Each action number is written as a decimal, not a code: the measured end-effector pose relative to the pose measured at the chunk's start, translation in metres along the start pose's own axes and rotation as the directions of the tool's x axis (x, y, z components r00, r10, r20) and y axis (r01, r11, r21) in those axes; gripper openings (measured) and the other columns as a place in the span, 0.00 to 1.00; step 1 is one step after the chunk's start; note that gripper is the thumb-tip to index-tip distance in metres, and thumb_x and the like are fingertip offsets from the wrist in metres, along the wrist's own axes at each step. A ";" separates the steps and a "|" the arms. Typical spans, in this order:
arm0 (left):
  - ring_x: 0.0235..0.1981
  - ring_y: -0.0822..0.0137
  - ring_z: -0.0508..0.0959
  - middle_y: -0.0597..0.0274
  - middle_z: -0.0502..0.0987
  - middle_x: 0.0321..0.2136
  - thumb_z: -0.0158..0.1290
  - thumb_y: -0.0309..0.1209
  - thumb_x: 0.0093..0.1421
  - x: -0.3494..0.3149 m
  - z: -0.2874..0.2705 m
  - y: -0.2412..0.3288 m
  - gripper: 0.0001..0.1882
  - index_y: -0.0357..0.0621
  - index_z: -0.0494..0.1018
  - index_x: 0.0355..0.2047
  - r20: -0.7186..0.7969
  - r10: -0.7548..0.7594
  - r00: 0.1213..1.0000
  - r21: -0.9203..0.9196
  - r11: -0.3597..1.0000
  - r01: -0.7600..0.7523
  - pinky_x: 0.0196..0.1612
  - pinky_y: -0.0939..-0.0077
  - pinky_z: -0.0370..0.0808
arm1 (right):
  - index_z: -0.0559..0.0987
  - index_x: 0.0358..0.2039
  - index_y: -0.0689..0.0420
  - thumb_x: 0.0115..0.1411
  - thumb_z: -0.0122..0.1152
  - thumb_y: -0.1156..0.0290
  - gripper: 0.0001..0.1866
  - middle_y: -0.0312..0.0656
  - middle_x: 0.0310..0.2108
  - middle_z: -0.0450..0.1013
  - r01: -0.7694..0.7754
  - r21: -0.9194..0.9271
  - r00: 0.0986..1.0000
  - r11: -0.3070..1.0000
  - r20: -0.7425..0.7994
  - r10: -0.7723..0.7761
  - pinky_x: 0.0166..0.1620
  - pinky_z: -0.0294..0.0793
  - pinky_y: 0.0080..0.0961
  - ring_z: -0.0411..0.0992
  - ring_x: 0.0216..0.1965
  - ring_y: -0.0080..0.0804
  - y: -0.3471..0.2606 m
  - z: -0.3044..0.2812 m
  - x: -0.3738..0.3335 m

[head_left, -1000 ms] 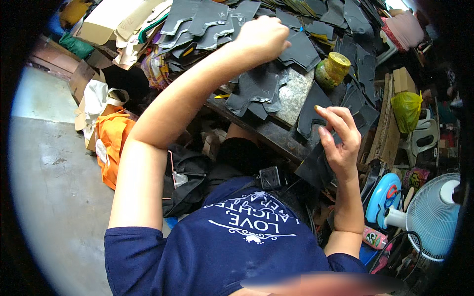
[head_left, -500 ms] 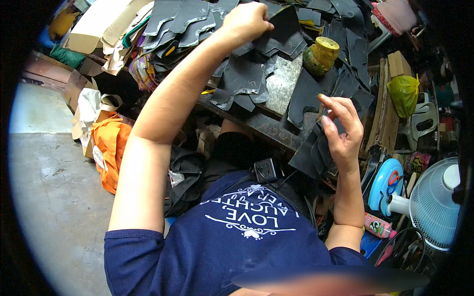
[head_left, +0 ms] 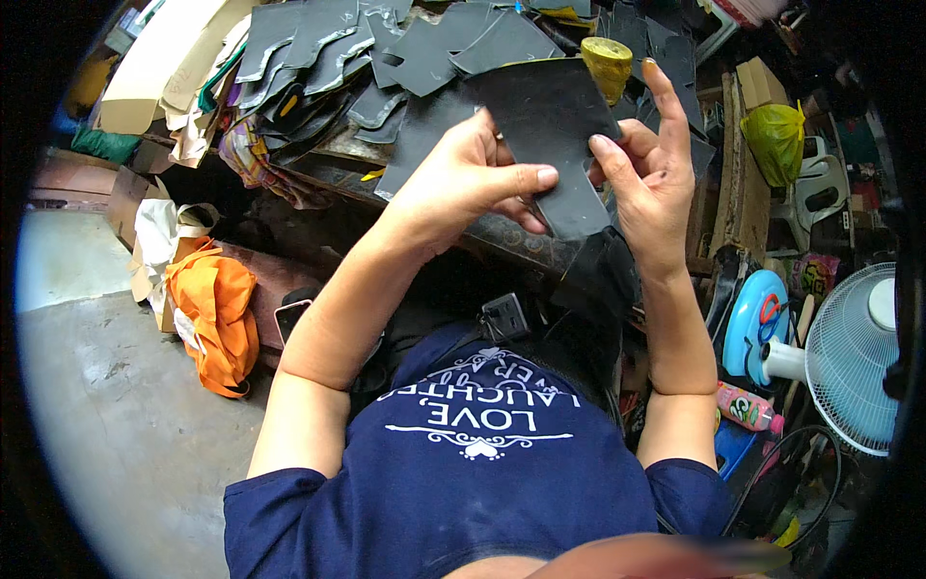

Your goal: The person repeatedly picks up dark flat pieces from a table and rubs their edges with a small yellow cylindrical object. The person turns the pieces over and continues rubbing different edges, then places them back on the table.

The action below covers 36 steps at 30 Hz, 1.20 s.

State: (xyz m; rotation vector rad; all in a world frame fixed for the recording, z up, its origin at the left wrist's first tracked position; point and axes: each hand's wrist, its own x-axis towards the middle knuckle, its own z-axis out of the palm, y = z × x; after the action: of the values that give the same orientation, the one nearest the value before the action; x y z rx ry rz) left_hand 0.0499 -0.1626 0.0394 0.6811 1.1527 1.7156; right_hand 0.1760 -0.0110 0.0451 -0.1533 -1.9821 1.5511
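Grip was taken on one black sheet (head_left: pixel 555 111) by both hands, just above the centre of the frame: its left side was clasped by the left hand (head_left: pixel 468 179), the thumb (head_left: pixel 526 179) laid across its face, and its right edge was pinched by the right hand (head_left: pixel 656 193), the index finger (head_left: pixel 666 96) raised clear. Behind it, the tabletop (head_left: pixel 511 239) was strewn with black pieces (head_left: pixel 323 39), and a yellow jar (head_left: pixel 608 66) was seen near the sheet's upper right corner. For good handling, it was judged, the sheet should be supported evenly from both sides, left uncreased, and angled so that its edges could be checked.
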 end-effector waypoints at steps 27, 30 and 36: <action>0.35 0.64 0.82 0.50 0.77 0.41 0.56 0.26 0.62 -0.008 -0.006 -0.008 0.19 0.31 0.65 0.50 -0.083 0.013 0.996 -0.077 0.997 -0.020 0.32 0.76 0.85 | 0.84 0.39 0.57 0.55 0.57 0.87 0.15 0.40 0.38 0.76 0.205 -0.243 0.953 0.948 0.270 -0.137 0.42 0.74 0.20 0.76 0.40 0.29 0.010 -0.022 -0.013; 0.29 0.69 0.82 0.57 0.78 0.33 0.58 0.27 0.61 -0.008 -0.004 -0.008 0.15 0.35 0.68 0.44 -0.141 0.032 0.990 -0.133 0.990 -0.051 0.27 0.82 0.83 | 0.84 0.39 0.57 0.56 0.57 0.86 0.14 0.41 0.39 0.76 0.240 -0.252 0.946 0.938 0.277 -0.168 0.42 0.74 0.21 0.76 0.40 0.30 0.009 -0.023 -0.018; 0.32 0.67 0.82 0.53 0.77 0.37 0.54 0.25 0.63 -0.006 -0.004 -0.007 0.16 0.33 0.65 0.48 -0.178 0.062 0.982 -0.106 0.991 -0.082 0.31 0.79 0.84 | 0.84 0.41 0.57 0.56 0.58 0.86 0.15 0.43 0.39 0.76 0.318 -0.288 0.931 0.903 0.274 -0.240 0.41 0.75 0.22 0.76 0.39 0.32 0.007 -0.021 -0.020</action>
State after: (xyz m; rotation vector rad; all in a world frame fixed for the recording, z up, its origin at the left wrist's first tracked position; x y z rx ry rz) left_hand 0.0521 -0.1689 0.0314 0.5166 1.1512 1.9166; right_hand 0.2016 -0.0003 0.0333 0.1862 -2.3193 1.0873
